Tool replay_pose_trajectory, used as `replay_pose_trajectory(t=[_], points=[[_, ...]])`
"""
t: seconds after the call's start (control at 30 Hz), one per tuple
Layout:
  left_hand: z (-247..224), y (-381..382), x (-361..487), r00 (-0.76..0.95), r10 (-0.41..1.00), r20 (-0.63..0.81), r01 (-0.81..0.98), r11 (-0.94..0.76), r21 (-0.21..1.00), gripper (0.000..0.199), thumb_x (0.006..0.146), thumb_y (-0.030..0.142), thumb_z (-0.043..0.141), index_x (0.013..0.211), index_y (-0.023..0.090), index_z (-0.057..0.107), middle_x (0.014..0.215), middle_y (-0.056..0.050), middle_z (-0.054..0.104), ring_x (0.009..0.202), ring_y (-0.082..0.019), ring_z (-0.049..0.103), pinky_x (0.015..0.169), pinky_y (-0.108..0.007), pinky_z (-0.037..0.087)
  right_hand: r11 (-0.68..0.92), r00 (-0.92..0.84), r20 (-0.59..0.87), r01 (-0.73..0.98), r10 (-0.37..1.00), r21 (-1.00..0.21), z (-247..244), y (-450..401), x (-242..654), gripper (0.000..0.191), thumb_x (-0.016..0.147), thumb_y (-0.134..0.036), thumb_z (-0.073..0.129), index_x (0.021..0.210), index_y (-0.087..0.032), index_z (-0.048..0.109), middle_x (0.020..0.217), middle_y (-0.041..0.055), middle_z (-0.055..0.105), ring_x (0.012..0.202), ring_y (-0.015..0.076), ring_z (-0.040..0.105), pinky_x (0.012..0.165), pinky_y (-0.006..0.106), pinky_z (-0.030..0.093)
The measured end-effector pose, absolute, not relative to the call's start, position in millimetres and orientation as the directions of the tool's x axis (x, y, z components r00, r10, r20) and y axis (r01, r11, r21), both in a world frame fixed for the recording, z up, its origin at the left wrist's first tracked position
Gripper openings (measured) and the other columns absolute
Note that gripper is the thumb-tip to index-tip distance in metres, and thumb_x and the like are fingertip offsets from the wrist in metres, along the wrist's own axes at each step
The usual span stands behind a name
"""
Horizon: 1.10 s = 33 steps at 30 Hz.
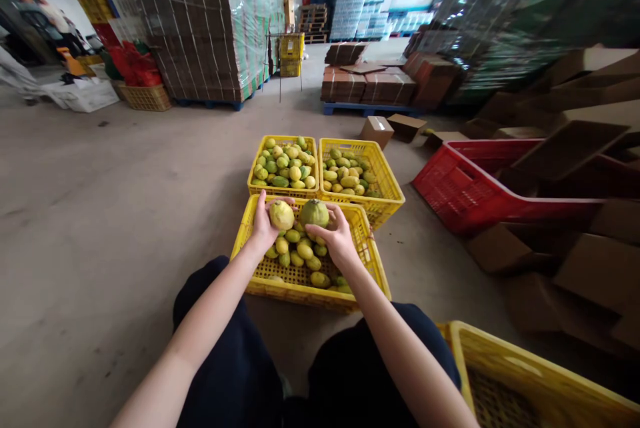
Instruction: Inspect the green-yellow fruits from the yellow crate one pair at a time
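"Yellow plastic crate [300, 295] before the dark-clad knees [200, 289]: what happens above it?"

"Checking by hand, it seems. The left hand [263, 224] has its grip around a pale yellow fruit [281, 215]; just beside it, the right hand's [341, 237] grip clasps a greener fruit [315, 213]. Both are raised over smaller fruit [303, 251] lying in the crate."

"What does the next move call for?"

"Steady holding while both are compared, I judge, and gentle release, against bruising."

"And around them?"

"Brownish floor [125, 215] carries everything. 2 more fruit-filled crates [387, 178] stand just behind; a red crate [447, 181] and loose cardboard boxes [595, 271] lie rightward. Farther back, tall wrapped stacks [190, 28] line a warehouse-like room."
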<state>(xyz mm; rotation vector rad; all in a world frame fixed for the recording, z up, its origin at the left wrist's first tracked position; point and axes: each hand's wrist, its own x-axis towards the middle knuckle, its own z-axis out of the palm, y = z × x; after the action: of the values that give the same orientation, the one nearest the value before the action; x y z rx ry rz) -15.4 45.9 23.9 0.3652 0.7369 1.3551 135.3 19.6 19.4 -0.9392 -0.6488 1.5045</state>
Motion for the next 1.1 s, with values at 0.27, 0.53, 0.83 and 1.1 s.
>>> replay_pose_trajectory(t=[0.27,0.53,0.83,1.1], points=[[28.2,44.5,-24.8,0.064,0.923,-0.380,-0.831,0.261,0.491,0.019,0.080,0.035,0.064,0.086,0.018,0.059,0.071,-0.002,0.064,0.066,-0.017,0.065,0.062,-0.029,0.057,-0.317,-0.273,-0.176,-0.655,0.946,-0.686,21.0,26.1,142.7,0.018,0.072,-0.019,0.060,0.089,-0.018,0.063,0.077,0.0035,0.069,0.062,0.0188,0.065,0.049,0.029,0.053],[4.6,43.2,-32.1,0.057,0.874,-0.482,-0.880,0.272,0.390,0.028,0.096,0.035,0.040,0.092,0.017,0.060,0.081,-0.004,0.067,0.068,-0.014,0.065,0.064,-0.030,0.057,-0.361,-0.304,-0.204,-0.673,0.931,-0.645,19.6,26.8,139.2,0.027,0.081,-0.044,0.053,0.082,-0.019,0.063,0.068,0.0062,0.068,0.059,0.0213,0.065,0.034,0.023,0.041],[19.7,39.0,-31.5,0.014,0.872,-0.489,-0.877,0.245,0.413,0.013,0.085,0.033,0.061,0.090,0.022,0.059,0.074,-0.001,0.064,0.065,-0.013,0.064,0.066,-0.028,0.057,-0.465,-0.257,-0.407,-0.673,0.876,-0.575,10.3,34.5,133.2,0.037,0.090,-0.050,0.045,0.074,-0.019,0.060,0.060,0.0041,0.066,0.055,0.0196,0.066,0.047,0.029,0.053],[25.5,39.1,-27.4,0.220,0.927,-0.303,-0.863,0.330,0.382,0.035,0.094,0.043,0.043,0.096,0.014,0.063,0.074,-0.005,0.066,0.062,-0.013,0.065,0.051,-0.021,0.054,-0.497,-0.259,-0.456,-0.672,0.852,-0.548,5.8,35.6,132.2,0.045,0.092,-0.052,0.037,0.083,-0.017,0.063,0.067,0.0083,0.070,0.059,0.0226,0.067,0.051,0.034,0.055]])
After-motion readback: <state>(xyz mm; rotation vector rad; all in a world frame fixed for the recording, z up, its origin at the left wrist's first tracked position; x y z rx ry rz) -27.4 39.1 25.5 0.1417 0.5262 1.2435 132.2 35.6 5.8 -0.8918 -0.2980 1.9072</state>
